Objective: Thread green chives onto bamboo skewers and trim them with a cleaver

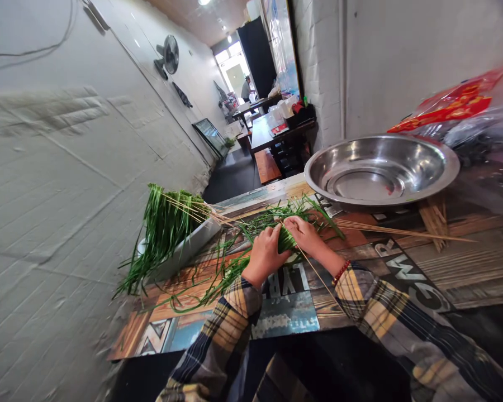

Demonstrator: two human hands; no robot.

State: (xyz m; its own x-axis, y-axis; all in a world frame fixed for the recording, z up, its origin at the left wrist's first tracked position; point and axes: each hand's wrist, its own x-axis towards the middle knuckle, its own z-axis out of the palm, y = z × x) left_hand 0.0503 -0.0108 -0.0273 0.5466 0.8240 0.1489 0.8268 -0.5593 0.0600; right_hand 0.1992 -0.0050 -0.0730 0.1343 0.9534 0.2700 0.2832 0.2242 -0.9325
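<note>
My left hand (265, 254) is closed around a small bundle of green garlic chives (286, 240) over the table. The fingers of my right hand (304, 231) are pinched at the far end of the same bundle. A thin bamboo skewer (315, 269) runs from the bundle toward me, below my right wrist; whether it pierces the stalks is hidden by my fingers. Loose chives (230, 272) lie around both hands. To the left, skewered chives (161, 223) are piled on a pale tray (182, 255), their sticks pointing right.
A steel basin (373, 199) stands at the right rear, near a red-and-clear plastic bag (456, 103). Loose skewers (406, 230) lie in front of the basin. The wall (67, 223) borders the table (465, 273) on the left. A person (247, 88) is far back.
</note>
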